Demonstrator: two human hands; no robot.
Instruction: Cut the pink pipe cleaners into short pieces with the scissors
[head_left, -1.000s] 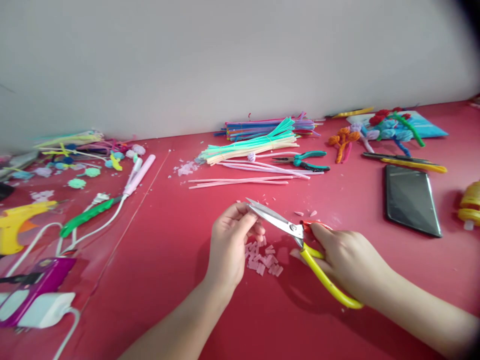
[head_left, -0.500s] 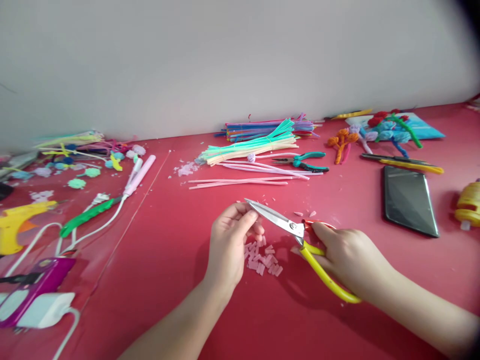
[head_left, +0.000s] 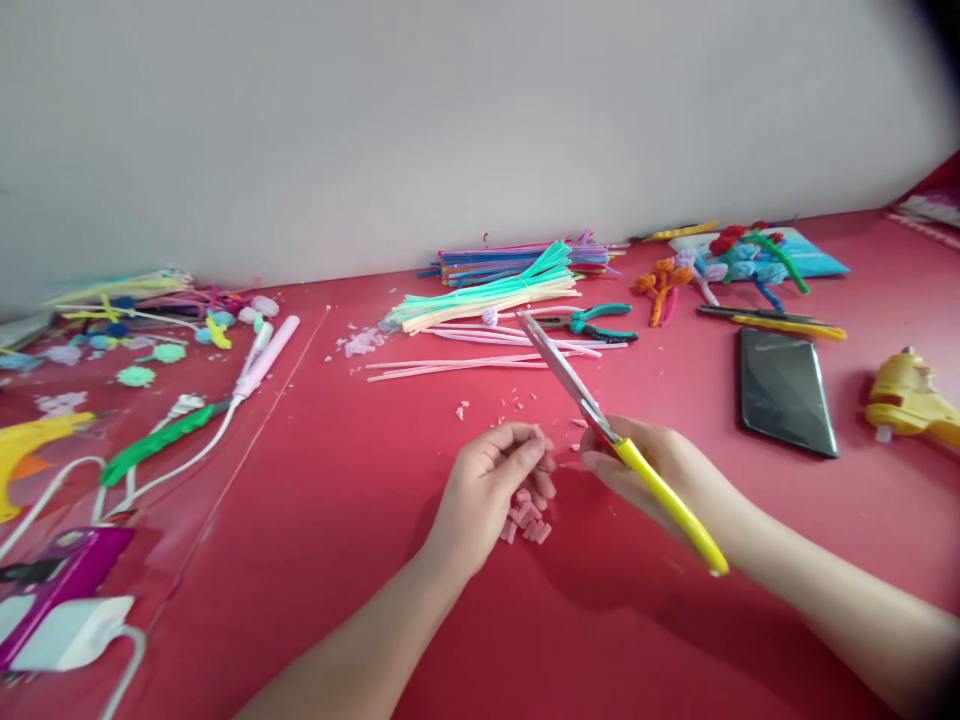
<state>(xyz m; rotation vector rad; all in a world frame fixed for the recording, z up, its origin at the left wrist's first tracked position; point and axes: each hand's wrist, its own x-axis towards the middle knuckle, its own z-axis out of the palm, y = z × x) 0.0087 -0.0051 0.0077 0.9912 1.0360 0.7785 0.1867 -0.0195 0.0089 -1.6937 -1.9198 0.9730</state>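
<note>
My right hand [head_left: 664, 465] grips a pair of scissors [head_left: 669, 505] by the handles, one of them yellow. Their blades point up and away to the left, look closed, and are clear of my other hand. Thumb and fingertips of my left hand [head_left: 487, 490] pinch together, with a small pink pipe-cleaner piece [head_left: 536, 433] just showing at the tips. Below those fingers lies a small heap of cut pink pieces [head_left: 527, 520], partly hidden by the hand. Long pink pipe cleaners [head_left: 457, 368] lie farther back.
Behind are pipe-cleaner bundles [head_left: 487, 300] and teal-handled pliers [head_left: 600, 325]. To the right lie a black phone [head_left: 786, 390], a yellow glue gun [head_left: 907, 395] and finished pipe-cleaner flowers [head_left: 660, 285]. Leftward are a pink hot iron [head_left: 268, 360], a green-handled tool [head_left: 157, 445] and a power strip [head_left: 64, 625] with cords.
The scissors have swung more upright and away from my left fingertips. My left hand has moved slightly right, over the cut pieces. The whole view has shifted a little.
</note>
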